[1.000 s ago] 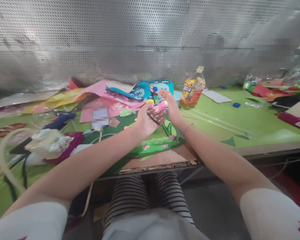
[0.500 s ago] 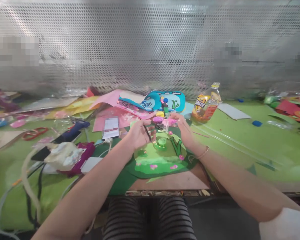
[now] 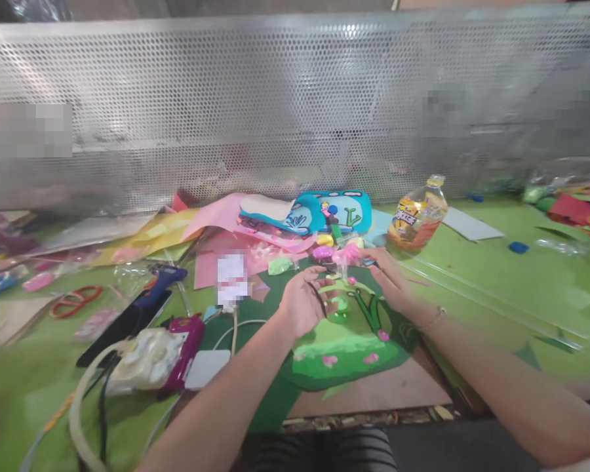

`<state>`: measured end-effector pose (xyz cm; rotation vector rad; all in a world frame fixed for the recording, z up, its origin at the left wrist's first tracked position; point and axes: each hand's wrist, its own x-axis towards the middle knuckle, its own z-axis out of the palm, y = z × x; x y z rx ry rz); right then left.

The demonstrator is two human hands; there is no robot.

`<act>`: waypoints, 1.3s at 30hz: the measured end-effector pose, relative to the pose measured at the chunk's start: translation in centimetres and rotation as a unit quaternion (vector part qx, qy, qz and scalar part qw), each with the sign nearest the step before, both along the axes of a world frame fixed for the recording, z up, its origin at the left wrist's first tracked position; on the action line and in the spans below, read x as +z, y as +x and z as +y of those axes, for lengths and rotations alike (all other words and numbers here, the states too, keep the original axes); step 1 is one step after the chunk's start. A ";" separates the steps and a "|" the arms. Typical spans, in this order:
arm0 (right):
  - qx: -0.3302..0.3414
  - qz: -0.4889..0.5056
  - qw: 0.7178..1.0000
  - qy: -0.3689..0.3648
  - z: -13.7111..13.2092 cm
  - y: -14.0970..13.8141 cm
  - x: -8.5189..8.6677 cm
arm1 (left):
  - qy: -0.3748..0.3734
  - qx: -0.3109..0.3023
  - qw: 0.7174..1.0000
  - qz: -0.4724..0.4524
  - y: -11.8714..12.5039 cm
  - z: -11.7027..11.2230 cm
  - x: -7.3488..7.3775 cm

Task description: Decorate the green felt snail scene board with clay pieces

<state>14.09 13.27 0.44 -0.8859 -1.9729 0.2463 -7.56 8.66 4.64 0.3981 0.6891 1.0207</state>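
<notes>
My left hand (image 3: 305, 301) is palm up over the left side of a green craft board (image 3: 354, 364), its fingers curled around a thin black strip (image 3: 318, 298). Raised green stems, a round green piece (image 3: 341, 306) and small pink flowers decorate the board. At its upper right, my right hand (image 3: 388, 278) has its fingertips drawn together beside a bag of pink clay (image 3: 347, 254). Something small and dark shows at those fingertips, too blurred to name. A purple lump (image 3: 323, 252) lies just left of the pink bag.
Behind lies a blue decorated panel (image 3: 358, 206) on pink sheets. A bottle (image 3: 417, 216) stands at the right. To the left are a phone (image 3: 232, 278), red-handled scissors (image 3: 75, 301), a blue glue gun (image 3: 164, 282) and a power strip with cables (image 3: 147, 360). A perforated metal screen (image 3: 275, 118) closes the back.
The view has tilted up and shifted left, so everything sits lower and further right. Both hands stay over the board, and the black strip remains in my left hand.
</notes>
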 end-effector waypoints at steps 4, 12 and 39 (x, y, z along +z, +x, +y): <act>-0.005 -0.008 1.000 0.010 0.4 -0.5 -0.2 | -0.013 -0.012 0.999 -0.052 0.0 0.3 -0.4; 0.069 -0.127 0.985 0.089 -1.4 -2.8 1.3 | -0.016 -0.008 0.989 -0.144 0.0 0.4 -0.8; 0.157 -0.324 0.933 0.030 -3.8 -4.7 1.0 | 0.016 0.072 0.978 -0.194 0.4 -0.1 -0.8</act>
